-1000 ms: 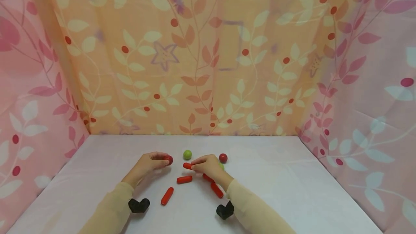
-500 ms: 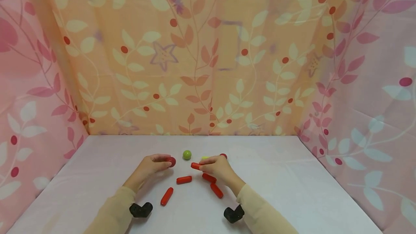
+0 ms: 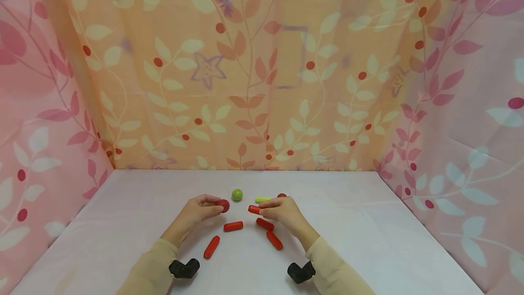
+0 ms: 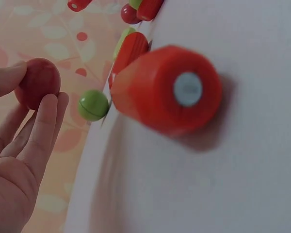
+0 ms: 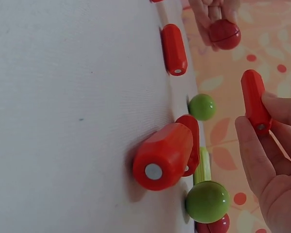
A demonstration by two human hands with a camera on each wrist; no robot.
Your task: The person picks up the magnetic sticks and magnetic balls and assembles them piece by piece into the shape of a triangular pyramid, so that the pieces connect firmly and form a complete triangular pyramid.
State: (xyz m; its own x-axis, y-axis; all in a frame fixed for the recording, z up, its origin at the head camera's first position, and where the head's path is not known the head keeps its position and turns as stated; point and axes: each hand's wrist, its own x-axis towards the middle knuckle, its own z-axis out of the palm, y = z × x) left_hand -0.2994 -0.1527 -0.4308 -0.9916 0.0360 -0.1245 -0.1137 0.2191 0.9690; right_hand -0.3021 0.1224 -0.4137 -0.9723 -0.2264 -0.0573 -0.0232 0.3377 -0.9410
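Observation:
My left hand (image 3: 198, 211) pinches a dark red ball (image 3: 223, 205) between thumb and fingertips, raised over the white table. To its right, my right hand (image 3: 288, 217) pinches a short red magnetic rod (image 3: 254, 209) whose left end points toward the ball. A gap separates ball and rod. The right wrist view shows a round metal tip on the near end of the held rod (image 5: 256, 104). Below the hands lie more red rods: one in the middle (image 3: 233, 226), one at the left (image 3: 211, 247), and two on the right, an upper one (image 3: 265, 224) and a lower one (image 3: 274, 240).
A green ball (image 3: 237, 195) sits behind the gap between the hands. Beyond the right hand are a yellow-green rod (image 3: 263, 200) and a partly covered red ball (image 3: 281, 195). Another green ball (image 5: 207, 201) shows in the right wrist view. Patterned cloth (image 3: 245, 104) walls the table's back.
Both hands have moved right, the left with the red ball, the right with the red rod. The yellow-green rod has come into view; a green ball is now hidden behind the right hand in the head view.

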